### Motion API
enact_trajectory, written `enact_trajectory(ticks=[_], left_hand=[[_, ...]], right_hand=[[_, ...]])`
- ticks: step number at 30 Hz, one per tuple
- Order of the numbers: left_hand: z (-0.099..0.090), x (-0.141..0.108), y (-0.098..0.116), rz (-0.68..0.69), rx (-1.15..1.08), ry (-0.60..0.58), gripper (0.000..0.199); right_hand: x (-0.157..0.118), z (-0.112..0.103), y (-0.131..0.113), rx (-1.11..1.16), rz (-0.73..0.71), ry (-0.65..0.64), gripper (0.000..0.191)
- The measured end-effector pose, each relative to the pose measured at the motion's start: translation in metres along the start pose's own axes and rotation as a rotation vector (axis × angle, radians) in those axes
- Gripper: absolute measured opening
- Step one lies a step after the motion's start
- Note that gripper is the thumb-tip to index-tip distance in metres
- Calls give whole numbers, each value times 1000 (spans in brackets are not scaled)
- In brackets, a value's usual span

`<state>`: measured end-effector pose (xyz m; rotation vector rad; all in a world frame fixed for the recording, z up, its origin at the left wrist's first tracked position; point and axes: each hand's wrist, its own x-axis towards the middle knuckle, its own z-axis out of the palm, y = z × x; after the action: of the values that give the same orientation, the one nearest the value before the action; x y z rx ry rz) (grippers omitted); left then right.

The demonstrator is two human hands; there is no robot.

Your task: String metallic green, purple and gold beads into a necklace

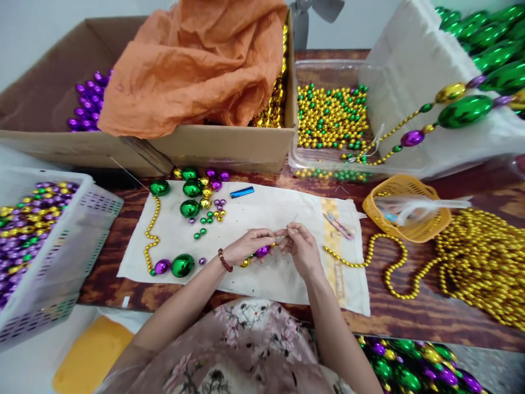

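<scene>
My left hand (256,242), with a dark bead bracelet on its wrist, is closed on a strand of beads. A purple bead (263,250) and a gold bead (245,263) show below its fingers. Close beside it, my right hand (302,249) pinches a thin, pale thread, its fingertips almost meeting the left ones. Both hands are over a white cloth (287,282). At the cloth's left side lie a gold bead chain (152,232), a purple oval bead (163,266) and a large green bead (182,265). Loose green beads (190,208) and smaller gold and purple ones sit behind.
A blue lighter (241,192) and small snips (338,226) lie on the cloth. An orange basket (371,208) stands right, by piled gold bead chains (484,268). Behind are a cardboard box (229,148) and a clear bin (293,156); a white crate (96,205) stands left.
</scene>
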<state>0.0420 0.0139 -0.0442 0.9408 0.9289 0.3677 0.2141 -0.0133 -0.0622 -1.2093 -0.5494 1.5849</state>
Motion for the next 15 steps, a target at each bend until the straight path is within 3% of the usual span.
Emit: enact_trajectory(ticks=[4, 9, 12, 15], left_hand=[[4, 0, 1, 85, 95, 2, 37], [-1, -9, 6, 60, 130, -32, 41], [-8, -20, 14, -3, 120, -39, 41], [-15, -33, 24, -54, 178, -72, 40]], right_hand=[[0, 5, 1, 12, -14, 25, 43], [-4, 7, 1, 50, 9, 22, 58], [-10, 9, -1, 22, 67, -82, 50], [-18, 15, 0, -120, -5, -93, 44]])
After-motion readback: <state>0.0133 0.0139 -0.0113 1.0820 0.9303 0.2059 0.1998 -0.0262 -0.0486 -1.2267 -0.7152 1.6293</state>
